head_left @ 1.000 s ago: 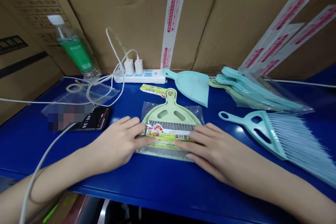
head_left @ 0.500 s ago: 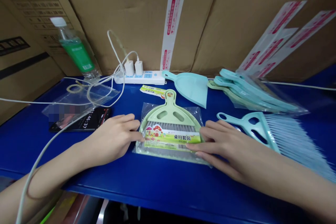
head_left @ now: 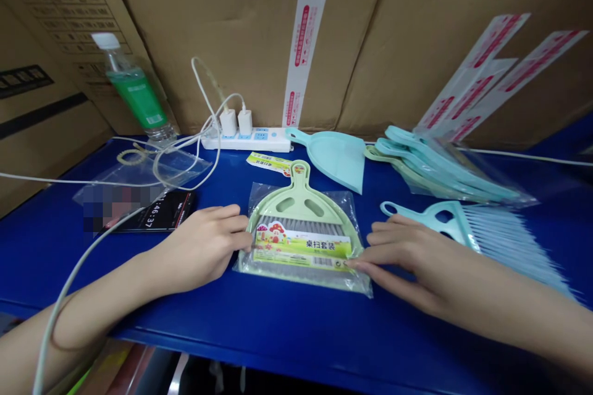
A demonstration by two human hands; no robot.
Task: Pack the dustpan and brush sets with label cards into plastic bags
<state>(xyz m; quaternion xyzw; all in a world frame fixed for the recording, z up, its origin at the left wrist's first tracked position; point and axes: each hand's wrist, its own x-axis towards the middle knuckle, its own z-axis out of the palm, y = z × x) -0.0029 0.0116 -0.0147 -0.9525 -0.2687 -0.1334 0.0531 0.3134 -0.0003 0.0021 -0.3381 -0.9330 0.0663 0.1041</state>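
- I see the bagged dustpan set, a pale green dustpan with a brush and a printed label sealed in a clear bag, lying flat on the blue worktop near its front edge.
- My left hand rests just left of the set, fingertips touching the bag's left edge; the grip is loose and apart, clamped on nothing.
- My right hand lies just right of the set, fingers stretched flat, tips pressing the bag's lower right corner; its grip is likewise apart.
- Right of the set, partly behind my right hand, lies a loose teal brush.
- Behind the set sit a teal dustpan, a spare label and a white power strip with two chargers.
- Further right of the set is a stack of bagged sets.
- Left of the set lie a black phone and, further back, a green-labelled bottle against cardboard boxes.
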